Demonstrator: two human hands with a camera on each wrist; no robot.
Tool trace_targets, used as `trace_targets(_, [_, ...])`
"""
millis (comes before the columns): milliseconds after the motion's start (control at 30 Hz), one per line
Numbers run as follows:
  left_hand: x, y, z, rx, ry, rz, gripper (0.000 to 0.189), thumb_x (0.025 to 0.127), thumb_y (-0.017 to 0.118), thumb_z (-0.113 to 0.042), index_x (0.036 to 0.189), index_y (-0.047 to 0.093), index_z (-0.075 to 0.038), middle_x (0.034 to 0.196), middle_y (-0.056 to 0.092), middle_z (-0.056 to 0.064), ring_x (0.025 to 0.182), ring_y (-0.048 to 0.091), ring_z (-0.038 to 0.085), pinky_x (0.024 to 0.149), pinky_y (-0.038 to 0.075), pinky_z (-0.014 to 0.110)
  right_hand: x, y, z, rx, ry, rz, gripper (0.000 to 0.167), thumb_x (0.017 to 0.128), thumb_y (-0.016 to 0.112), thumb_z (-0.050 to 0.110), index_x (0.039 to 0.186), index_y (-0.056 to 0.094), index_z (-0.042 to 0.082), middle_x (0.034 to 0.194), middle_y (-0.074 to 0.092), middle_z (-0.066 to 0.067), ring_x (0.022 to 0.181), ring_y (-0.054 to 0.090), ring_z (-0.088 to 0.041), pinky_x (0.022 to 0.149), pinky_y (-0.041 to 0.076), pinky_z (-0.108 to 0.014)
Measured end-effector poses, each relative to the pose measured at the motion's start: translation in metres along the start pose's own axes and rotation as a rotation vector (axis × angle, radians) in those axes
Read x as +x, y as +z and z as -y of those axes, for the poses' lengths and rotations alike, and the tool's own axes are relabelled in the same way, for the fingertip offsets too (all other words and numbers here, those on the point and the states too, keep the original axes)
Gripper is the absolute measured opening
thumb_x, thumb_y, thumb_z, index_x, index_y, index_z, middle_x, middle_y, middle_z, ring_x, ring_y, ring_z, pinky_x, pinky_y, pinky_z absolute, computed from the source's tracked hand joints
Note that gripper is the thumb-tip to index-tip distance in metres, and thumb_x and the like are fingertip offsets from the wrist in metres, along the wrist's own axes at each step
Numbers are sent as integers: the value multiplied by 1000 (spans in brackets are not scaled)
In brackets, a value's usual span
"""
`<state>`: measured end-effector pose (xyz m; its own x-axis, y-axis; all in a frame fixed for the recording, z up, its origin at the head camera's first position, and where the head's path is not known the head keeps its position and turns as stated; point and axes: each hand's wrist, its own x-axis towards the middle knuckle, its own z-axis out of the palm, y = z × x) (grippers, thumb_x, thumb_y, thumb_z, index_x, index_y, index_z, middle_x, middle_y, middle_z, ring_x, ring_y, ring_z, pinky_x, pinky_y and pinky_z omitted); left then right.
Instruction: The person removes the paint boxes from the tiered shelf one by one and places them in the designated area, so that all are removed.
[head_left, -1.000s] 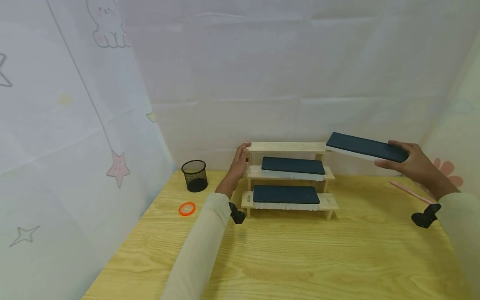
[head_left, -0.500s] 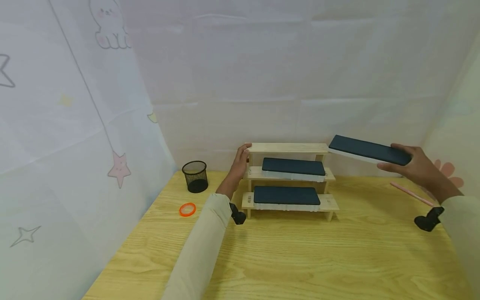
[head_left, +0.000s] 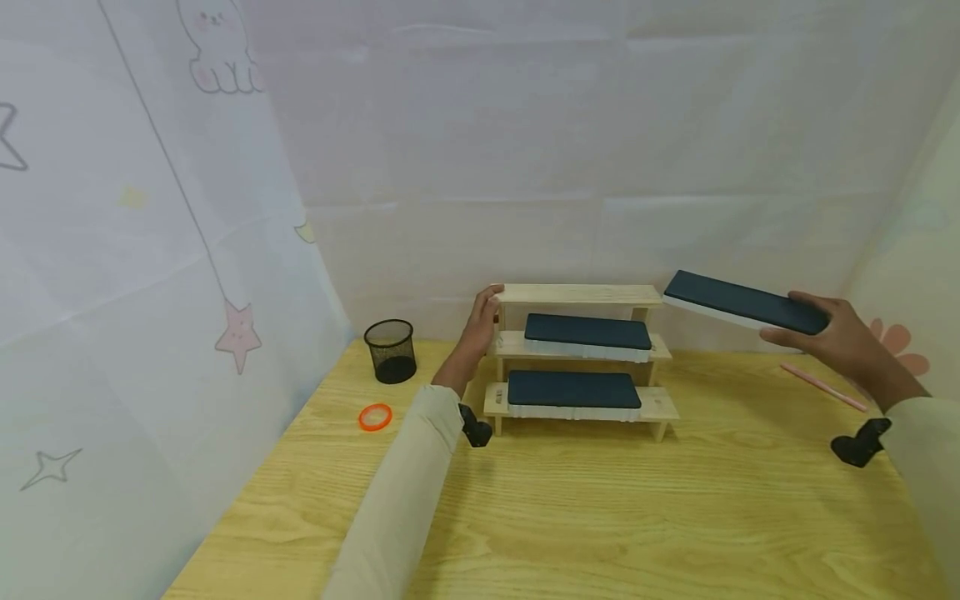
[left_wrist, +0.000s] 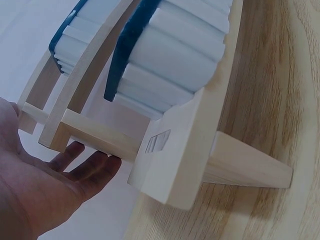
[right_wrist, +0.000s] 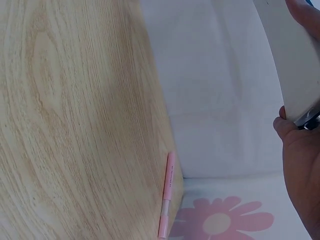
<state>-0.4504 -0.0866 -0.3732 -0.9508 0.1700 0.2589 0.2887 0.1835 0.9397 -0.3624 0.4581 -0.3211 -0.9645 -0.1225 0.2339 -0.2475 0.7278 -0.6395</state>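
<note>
The left hand (head_left: 477,332), fingers loose, touches the left end of the three-tier wooden rack (head_left: 581,293), likely steadying it; right of the rack, the right hand (head_left: 840,335) pinches a navy-topped case (head_left: 738,300), leaving its rack-side end free.

Navy-topped white boxes (head_left: 738,300): three from where I stand; two on the shelf, one in the right grip (head_left: 828,329)
Stepped wooden shelf (head_left: 581,294): one
Shelf tiers (head_left: 657,403): three, two of them carrying one box each
Grips: two, that right one and the left grip (head_left: 476,329)
Cream sleeves (head_left: 397,508): two
Black wrist mounts (head_left: 476,428): two, one per arm
Black mesh cup (head_left: 406,348): one
Orange ring (head_left: 372,428): one
Pink pen (right_wrist: 169,182): one
Counter (head_left: 570,517): one
Pink star drawings (head_left: 238,336): one
Outlined star drawings (head_left: 49,471): two, one cut off at the edge
Seated animal drawings (head_left: 223,54): one
Pink flower drawings (right_wrist: 216,223): one visible, partly hidden by the right arm as I see it
</note>
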Motion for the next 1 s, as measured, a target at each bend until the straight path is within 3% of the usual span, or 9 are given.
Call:
trace_targets(267, [0,0,0,-8,9,-4,46,107,28,-56,151,32,-43,160,22,-2,143,31,31,106,28,68,-1,-1,0,9,5,-5,93,98,66,38,162,6,10,160,6,-33,137,21,-62,95,28,-77])
trace_targets(500, [-1,-1,-1,-16,5,6,47,107,28,-57,152,31,-42,161,20,-3,144,29,30,106,27,70,0,3,-4,-27,23,-23,95,96,67,43,163,6,12,162,-4,-30,139,13,-63,92,27,-79])
trace_targets(600, [-1,-1,-1,-10,13,7,48,107,28,-57,152,30,-42,161,20,-3,143,30,31,105,28,70,1,4,-6,-41,19,-38,96,96,67,44,163,7,11,162,2,-30,139,16,-62,92,28,-79])
trace_targets(1000, [-2,0,-1,-4,14,11,48,108,27,-56,153,30,-40,161,20,-2,142,31,32,105,28,70,-4,6,-13,-64,23,-9,94,97,66,43,163,7,12,161,0,-34,137,17,-64,91,27,-80])
